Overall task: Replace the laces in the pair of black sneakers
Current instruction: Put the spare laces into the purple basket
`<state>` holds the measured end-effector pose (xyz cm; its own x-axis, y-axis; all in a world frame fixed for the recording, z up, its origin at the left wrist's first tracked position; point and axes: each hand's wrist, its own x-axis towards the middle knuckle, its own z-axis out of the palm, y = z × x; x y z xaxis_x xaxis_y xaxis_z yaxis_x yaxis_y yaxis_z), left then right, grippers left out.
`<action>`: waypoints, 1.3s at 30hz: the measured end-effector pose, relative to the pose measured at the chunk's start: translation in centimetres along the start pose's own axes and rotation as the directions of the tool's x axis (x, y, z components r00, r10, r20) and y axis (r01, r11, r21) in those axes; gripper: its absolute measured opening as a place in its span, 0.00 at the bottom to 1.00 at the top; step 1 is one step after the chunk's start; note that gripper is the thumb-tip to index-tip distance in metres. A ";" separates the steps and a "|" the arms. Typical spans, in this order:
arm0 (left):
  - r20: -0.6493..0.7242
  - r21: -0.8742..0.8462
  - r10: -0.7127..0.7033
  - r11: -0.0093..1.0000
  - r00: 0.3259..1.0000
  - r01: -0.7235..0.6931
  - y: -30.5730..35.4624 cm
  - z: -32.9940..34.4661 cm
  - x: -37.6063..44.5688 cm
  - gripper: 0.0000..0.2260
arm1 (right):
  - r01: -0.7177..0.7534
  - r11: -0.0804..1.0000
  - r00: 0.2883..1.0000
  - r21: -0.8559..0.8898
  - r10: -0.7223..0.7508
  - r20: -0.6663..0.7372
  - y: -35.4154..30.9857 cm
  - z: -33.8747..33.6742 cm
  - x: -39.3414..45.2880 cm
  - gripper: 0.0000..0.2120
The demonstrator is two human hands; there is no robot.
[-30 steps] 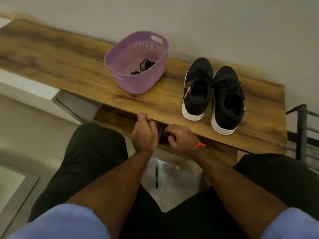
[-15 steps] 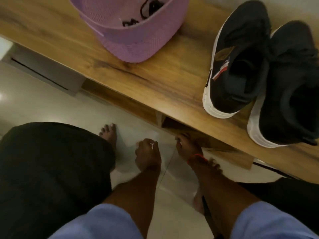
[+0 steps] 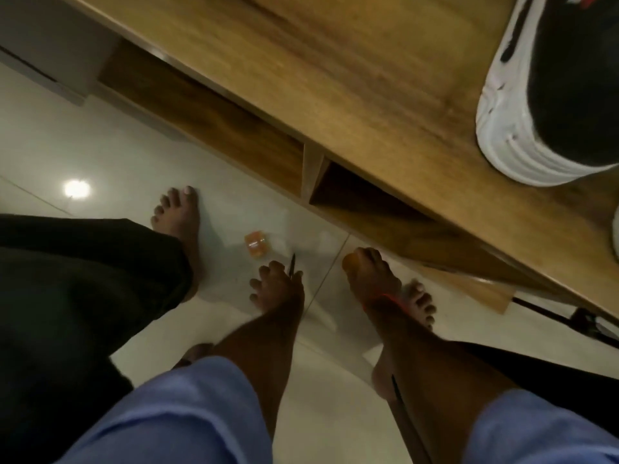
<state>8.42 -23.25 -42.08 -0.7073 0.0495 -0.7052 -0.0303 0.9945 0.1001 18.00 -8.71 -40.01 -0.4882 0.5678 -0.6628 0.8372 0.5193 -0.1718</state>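
While both arms are stretched down toward the pale tiled floor (image 3: 100, 155), the left hand (image 3: 278, 289) is seen at the lower middle of the frame with its fingers curled round a thin black pen (image 3: 292, 266). The right hand (image 3: 371, 279), marked by a red wrist band (image 3: 385, 300), is closed over something orange; what that is cannot be told. A small orange block (image 3: 256, 243) is left on the tiles just beyond the left hand. Two bare feet are planted on the floor, one (image 3: 179, 212) at middle left, the other (image 3: 420, 304) partly hidden behind the right wrist.

One black sneaker (image 3: 552, 92) with a white sole is set on the wooden bench (image 3: 335, 78) at the upper right; a white sliver at the right edge may belong to a second, though this cannot be told. Two open compartments are cut beneath the bench top, the left one (image 3: 214, 128) and the right one (image 3: 355, 192) parted by a wooden divider; nothing can be made out inside either. A bright round reflection (image 3: 77, 188) is cast on the tiles at middle left.
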 end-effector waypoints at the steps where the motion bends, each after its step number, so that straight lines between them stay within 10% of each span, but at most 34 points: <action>1: 0.008 0.033 0.002 0.999 1.000 -0.002 0.1 0.3 0.3 0.22 | -0.007 1.000 1.000 -0.005 0.007 0.019 0.1 0.3 0.2 0.20; 8: 0.041 0.114 -0.010 0.993 0.999 0.005 0.8 1.7 1.6 0.19 | -0.025 0.999 0.993 -0.026 0.028 0.112 -0.3 2.5 2.1 0.33; 21: -0.046 0.072 0.024 0.997 0.999 -0.021 1.6 -2.5 -1.3 0.12 | 0.033 0.999 0.999 -0.030 -0.032 0.025 -2.3 1.0 0.5 0.22; 39: -0.403 -0.112 0.394 0.875 0.826 -0.471 3.1 -21.1 -15.9 0.08 | 0.455 0.874 0.871 0.168 -0.398 -0.288 -6.7 -16.0 -14.8 0.28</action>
<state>4.69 -22.94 -15.76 -0.8808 0.3953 -0.2608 0.2279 0.8365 0.4984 15.62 -10.33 -17.38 -0.8294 0.4721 -0.2987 0.5513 0.6050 -0.5745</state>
